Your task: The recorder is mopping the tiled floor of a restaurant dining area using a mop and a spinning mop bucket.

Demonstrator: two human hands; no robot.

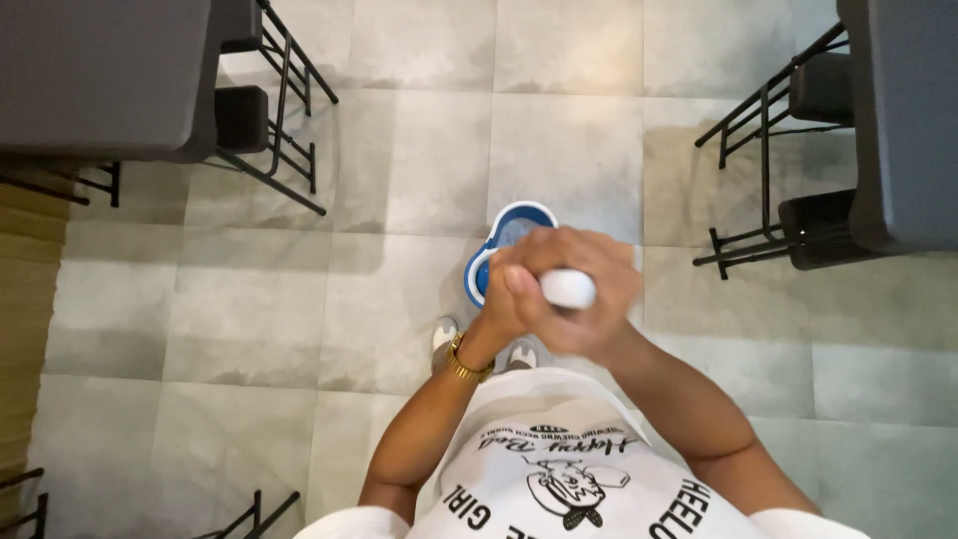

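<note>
Both hands (554,294) grip white handle (569,288) — bucket (509,225) below, chairs (274,120) flanking.

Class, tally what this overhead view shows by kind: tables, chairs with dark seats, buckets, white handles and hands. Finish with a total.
Tables: 2 (left, right)
Chairs: 4 ()
Blue bucket: 1
White handle: 1
Hands: 2 (left hand, right hand), both clasped on the handle
Total: 10

White rounded handle end (568,287), centre frame, upright toward camera, clasped in both hands. Blue-and-white bucket (509,236) on floor directly beneath, mostly hidden, rim visible just above.
</note>
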